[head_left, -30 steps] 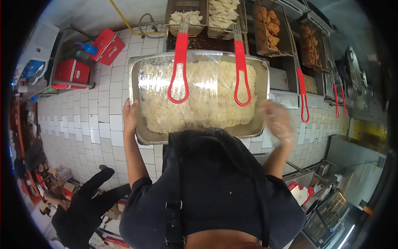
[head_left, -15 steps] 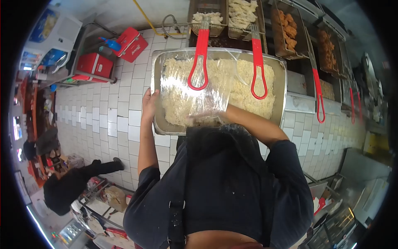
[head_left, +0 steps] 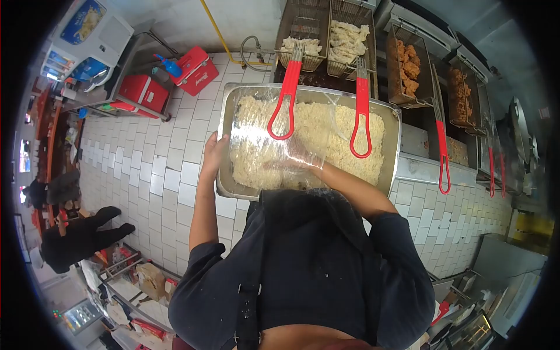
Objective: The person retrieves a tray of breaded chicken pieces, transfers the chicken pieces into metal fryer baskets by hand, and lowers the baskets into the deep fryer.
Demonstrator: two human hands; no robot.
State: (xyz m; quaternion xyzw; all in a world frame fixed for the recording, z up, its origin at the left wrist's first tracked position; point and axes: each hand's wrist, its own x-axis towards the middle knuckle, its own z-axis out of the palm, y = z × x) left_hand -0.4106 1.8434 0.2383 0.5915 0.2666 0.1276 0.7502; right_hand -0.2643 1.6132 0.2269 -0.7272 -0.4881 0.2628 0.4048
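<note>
A large metal tray (head_left: 393,137) filled with pale, crumbly coating (head_left: 376,125) stands right in front of my body. At its left rim, my left hand (head_left: 214,154) is closed on the edge. My right hand (head_left: 302,158) reaches into the tray from the right, over the coating and beneath or inside a sheet of clear plastic (head_left: 256,131). Glare and folds in the plastic hide its fingers. Two red basket handles (head_left: 290,79) jut over the tray's far side. They belong to wire baskets (head_left: 333,64) with pale, coated pieces in them.
Farther right, wire baskets (head_left: 434,96) hold browned fried pieces (head_left: 408,67), with red handles (head_left: 441,140) pointing my way. Red coolers (head_left: 195,70) and a blue spray bottle (head_left: 169,65) are at the back left. Another person (head_left: 73,239) in dark clothes is at the left.
My right hand has shifted a little left under the plastic, showing more through it. My left hand stays at the rim. The view has shifted slightly, and the other person has moved farther left.
</note>
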